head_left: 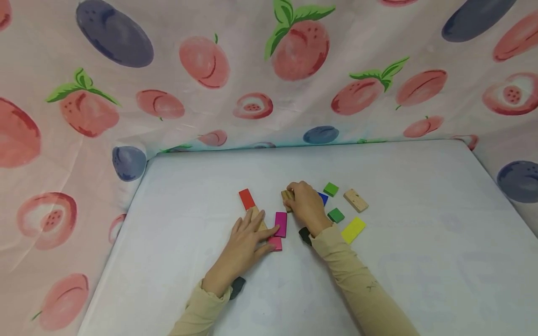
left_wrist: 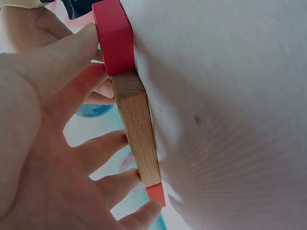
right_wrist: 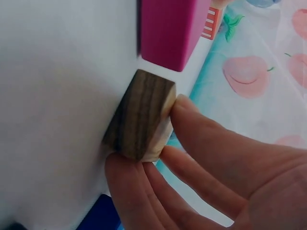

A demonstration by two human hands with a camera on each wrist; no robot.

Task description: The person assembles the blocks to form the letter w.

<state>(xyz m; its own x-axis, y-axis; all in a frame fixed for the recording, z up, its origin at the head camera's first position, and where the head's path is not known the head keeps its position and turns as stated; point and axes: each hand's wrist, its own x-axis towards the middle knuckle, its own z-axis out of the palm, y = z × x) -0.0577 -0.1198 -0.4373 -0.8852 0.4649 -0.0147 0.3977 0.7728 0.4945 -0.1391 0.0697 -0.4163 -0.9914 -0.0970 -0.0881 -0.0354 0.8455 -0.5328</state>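
Head view: left hand [head_left: 248, 235] flat, fingers straight over plain wood block [head_left: 257, 215] by red block [head_left: 246, 199]; right hand [head_left: 306, 204] curled on small wood block [head_left: 287, 195]; left wrist: fingers [left_wrist: 108, 143] extended against plain wood block [left_wrist: 136, 129]; right wrist: fingertips [right_wrist: 192, 124] pinching small wood block [right_wrist: 141, 115] below magenta block [right_wrist: 170, 31].

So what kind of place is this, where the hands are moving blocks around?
Probably a makeshift tabletop recording booth: a white-covered table, a fruit-print cloth draped behind and beside it, and coloured wooden blocks under the hands.
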